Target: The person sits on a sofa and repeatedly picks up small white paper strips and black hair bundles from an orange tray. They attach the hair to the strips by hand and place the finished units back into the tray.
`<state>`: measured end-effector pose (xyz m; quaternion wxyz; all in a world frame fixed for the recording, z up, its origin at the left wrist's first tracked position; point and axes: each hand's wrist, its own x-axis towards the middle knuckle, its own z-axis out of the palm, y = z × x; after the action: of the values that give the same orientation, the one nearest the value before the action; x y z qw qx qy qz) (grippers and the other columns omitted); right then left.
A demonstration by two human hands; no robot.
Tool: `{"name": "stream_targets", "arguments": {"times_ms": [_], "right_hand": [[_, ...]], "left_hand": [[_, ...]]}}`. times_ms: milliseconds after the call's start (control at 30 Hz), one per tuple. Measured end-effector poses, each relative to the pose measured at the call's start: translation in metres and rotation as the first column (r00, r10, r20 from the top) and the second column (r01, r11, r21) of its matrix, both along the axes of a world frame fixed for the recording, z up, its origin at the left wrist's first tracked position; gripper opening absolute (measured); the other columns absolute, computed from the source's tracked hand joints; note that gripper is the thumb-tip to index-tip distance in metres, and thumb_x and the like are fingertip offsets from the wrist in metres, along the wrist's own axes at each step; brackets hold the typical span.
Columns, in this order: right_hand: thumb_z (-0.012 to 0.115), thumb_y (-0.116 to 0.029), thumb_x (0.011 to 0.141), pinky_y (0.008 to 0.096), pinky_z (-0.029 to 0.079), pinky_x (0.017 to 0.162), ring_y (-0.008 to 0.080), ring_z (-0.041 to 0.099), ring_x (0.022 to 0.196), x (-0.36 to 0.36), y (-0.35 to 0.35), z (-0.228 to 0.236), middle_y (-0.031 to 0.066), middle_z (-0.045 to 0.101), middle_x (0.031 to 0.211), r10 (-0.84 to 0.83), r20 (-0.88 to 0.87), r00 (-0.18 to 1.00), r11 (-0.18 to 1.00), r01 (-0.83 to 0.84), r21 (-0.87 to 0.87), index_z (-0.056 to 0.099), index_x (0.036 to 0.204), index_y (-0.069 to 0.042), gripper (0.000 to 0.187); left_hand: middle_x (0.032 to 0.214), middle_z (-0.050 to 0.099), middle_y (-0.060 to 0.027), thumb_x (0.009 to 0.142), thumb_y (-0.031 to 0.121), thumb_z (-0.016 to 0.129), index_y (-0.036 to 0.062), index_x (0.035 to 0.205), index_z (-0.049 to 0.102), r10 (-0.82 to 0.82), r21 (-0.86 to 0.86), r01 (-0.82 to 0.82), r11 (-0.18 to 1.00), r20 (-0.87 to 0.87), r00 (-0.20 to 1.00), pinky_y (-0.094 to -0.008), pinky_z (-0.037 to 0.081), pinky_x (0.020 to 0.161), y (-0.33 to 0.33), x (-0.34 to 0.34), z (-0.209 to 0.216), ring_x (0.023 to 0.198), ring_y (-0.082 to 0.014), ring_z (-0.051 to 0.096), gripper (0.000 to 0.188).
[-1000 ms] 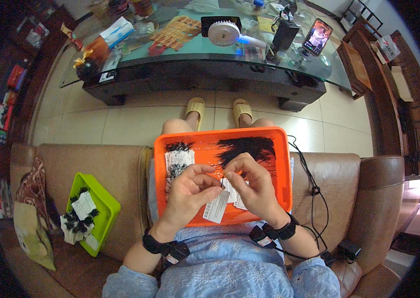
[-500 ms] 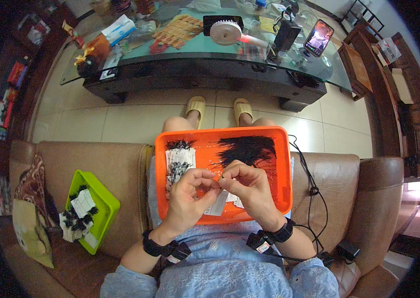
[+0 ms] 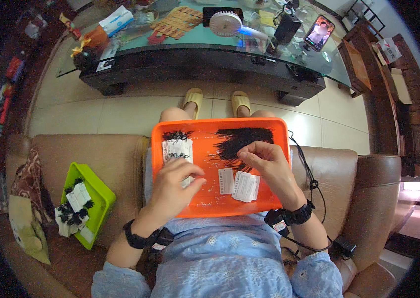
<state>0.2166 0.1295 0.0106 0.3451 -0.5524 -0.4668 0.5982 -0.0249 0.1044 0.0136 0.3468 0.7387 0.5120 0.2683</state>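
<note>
An orange tray (image 3: 203, 202) rests across my lap. My right hand (image 3: 265, 161) reaches to the lower edge of a bundle of black strings (image 3: 245, 138), thumb and forefinger pinched together at the strands. Whether a string is between those fingertips cannot be made out. My left hand (image 3: 176, 186) hovers over the tray's left side, thumb and fingers apart, nothing seen in it. It partly covers white cards with black strings on them (image 3: 179, 148). Below my right hand lie a stack of white printed cards (image 3: 246, 186) and a single white card (image 3: 226, 181) beside it. Tiny white bits are scattered on the tray.
On the sofa to my left, a green tray (image 3: 101, 198) holds more cards with black strings. A black cable (image 3: 312, 174) runs along my right. Ahead stands a glass table (image 3: 170, 49) bearing a small white fan (image 3: 225, 24) and a phone (image 3: 319, 33) on a stand.
My hands were together over the tray's middle, fingertips meeting; now they are apart. The right moved up to the black strings, the left moved left and opened. The white cards are now uncovered.
</note>
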Motion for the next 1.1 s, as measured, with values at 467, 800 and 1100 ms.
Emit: {"name": "stream_targets", "arguments": {"times_ms": [467,800,1100], "right_hand": [[0.064,-0.002,0.07,0.0409,0.049,0.078,0.0297,0.056,0.088,0.025,0.003,-0.036,0.0107,0.058,0.082,0.184,0.861,0.473,0.691,-0.685,0.229,0.065,0.083,-0.004,0.013],[0.067,-0.002,0.068,0.0384,0.048,0.076,0.0281,0.056,0.084,0.02,0.008,-0.04,0.0105,0.058,0.083,0.138,0.863,0.487,0.663,-0.692,0.284,0.065,0.076,-0.003,0.008],[0.067,-0.004,0.083,0.0265,0.047,0.069,0.0117,0.058,0.076,-0.005,-0.011,0.001,0.003,0.061,0.083,-0.023,-0.167,0.986,0.999,0.029,0.035,0.062,0.081,0.0,0.006]], "left_hand": [[0.095,0.059,-0.0184,0.069,0.008,0.074,-0.0025,0.089,0.06,-0.292,-0.036,0.316,0.948,-0.49,0.821,-0.0411,0.051,0.076,0.023,0.059,-0.042,0.096,-0.0312,0.059,0.027],[0.08,0.066,-0.0054,0.08,0.006,0.069,0.0011,0.09,0.061,-0.078,-0.44,0.122,0.89,0.117,0.99,-0.0251,0.051,0.064,0.026,0.035,-0.03,0.07,-0.0098,0.062,0.014],[0.079,0.066,-0.0045,0.081,0.001,0.069,-0.0011,0.102,0.059,0.268,-0.445,-0.069,0.893,0.402,0.875,-0.0214,0.048,0.062,0.018,0.024,-0.008,0.07,-0.0071,0.06,0.024]]}}
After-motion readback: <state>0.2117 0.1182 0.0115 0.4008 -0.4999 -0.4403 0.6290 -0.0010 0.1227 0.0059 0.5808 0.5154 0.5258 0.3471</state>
